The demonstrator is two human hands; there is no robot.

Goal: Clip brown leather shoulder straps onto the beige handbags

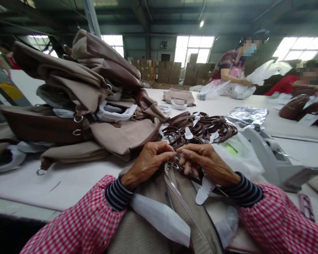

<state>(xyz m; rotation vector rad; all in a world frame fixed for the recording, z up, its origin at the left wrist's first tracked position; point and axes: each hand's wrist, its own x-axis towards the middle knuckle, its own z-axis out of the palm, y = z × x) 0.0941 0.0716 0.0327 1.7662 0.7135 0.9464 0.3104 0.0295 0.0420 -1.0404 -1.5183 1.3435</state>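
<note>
In front of me lies a beige ribbed handbag (153, 190) with brown trim and an open metal zipper (184, 201). One of its handles is wrapped in white padding (161, 218). My left hand (149, 162) pinches at the bag's top end, thumb against forefinger; the small piece between them is mostly hidden. Close against it, the fingers of my right hand (208, 160) are closed on the end of a dark brown strap, near a small metal ring (174, 165). A white notched tag (204, 189) hangs below my right hand.
Beige and brown handbags (122, 135) are piled high at left. Coiled brown straps (198, 127) lie just beyond my hands. At right stand a grey tape dispenser (272, 158) and clear plastic (238, 155). Across the table, a masked person (230, 67) handles plastic bags.
</note>
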